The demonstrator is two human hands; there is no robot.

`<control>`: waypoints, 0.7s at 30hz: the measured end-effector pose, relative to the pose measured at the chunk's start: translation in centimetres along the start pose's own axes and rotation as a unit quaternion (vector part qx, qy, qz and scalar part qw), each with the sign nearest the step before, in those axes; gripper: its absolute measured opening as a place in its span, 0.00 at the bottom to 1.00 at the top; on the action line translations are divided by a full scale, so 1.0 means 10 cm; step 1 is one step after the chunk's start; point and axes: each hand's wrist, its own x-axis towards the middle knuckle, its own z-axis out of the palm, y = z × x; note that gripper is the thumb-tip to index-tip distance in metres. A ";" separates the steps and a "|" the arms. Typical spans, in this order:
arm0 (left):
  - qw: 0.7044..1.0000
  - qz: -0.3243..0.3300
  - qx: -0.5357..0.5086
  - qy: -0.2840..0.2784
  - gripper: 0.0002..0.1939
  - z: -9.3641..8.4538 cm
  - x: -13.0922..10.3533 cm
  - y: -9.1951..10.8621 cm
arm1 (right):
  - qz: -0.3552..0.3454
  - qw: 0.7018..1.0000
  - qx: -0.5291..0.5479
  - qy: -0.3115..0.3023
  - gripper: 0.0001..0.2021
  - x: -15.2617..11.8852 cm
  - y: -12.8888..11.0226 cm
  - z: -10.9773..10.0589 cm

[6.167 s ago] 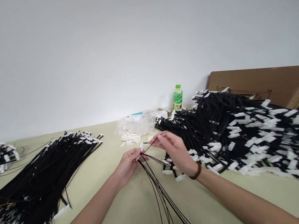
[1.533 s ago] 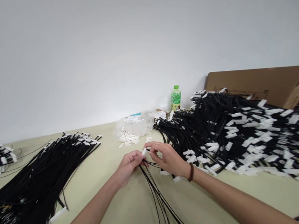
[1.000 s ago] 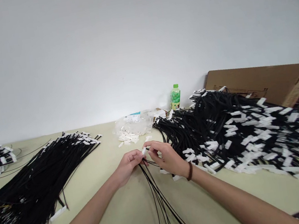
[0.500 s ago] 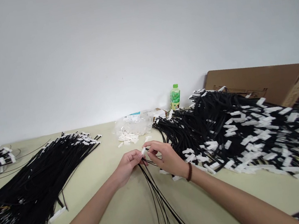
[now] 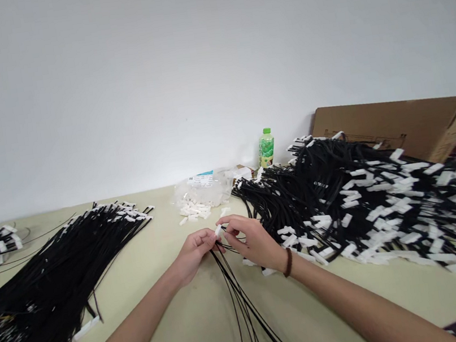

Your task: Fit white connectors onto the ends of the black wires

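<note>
Near the middle of the table, my left hand (image 5: 197,251) pinches a small white connector (image 5: 219,231) between its fingertips. My right hand (image 5: 253,240) is closed on a black wire at the connector's right side. Several thin black wires (image 5: 240,295) hang from between the hands down to the bottom of the view. Just behind the hands, loose white connectors (image 5: 194,210) lie at the mouth of a clear plastic bag (image 5: 203,189).
A large heap of black wires with white connectors (image 5: 370,207) covers the right side. Another black wire bundle (image 5: 51,277) lies left. A green-capped bottle (image 5: 266,149) and a cardboard sheet (image 5: 393,126) stand at the back of the table (image 5: 165,323).
</note>
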 end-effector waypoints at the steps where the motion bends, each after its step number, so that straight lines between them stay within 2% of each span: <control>1: 1.000 0.000 0.002 0.001 0.16 0.00 0.00 0.00 | 0.001 1.000 -0.001 -0.001 0.08 0.00 0.00 0.00; 21: 1.000 0.001 -0.010 -0.010 0.13 0.00 0.00 0.00 | 0.000 1.000 -0.011 -0.008 0.08 -0.01 0.02 0.02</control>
